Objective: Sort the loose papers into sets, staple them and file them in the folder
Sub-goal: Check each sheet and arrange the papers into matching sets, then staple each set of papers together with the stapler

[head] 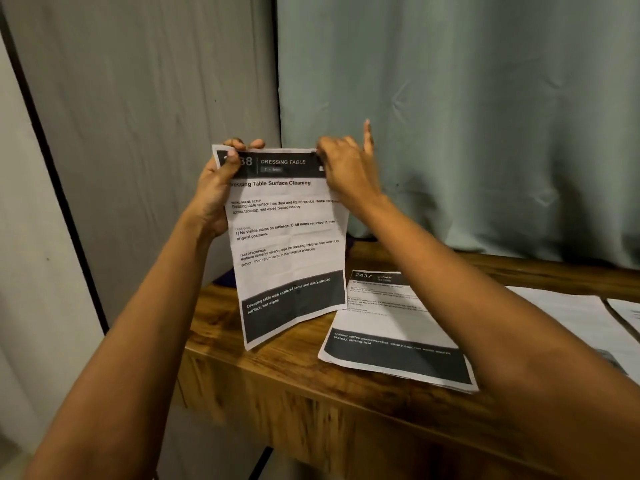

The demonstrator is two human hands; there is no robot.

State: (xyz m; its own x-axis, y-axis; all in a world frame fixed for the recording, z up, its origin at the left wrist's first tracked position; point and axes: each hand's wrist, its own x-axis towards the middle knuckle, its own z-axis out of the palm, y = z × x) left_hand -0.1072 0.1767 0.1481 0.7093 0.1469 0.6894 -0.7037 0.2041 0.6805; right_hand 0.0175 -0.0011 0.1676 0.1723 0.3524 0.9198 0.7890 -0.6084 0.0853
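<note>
Left grip (221, 181) curled round top-left corner of dressing-table sheet (291, 237). Right grip (346, 168) pinches top-right corner. Sheet upright above left end of desk (277, 375). Read header, then lay with matching set, not on kitchen sheet (391, 327) at front edge. Use light pinch, no creasing.
</note>
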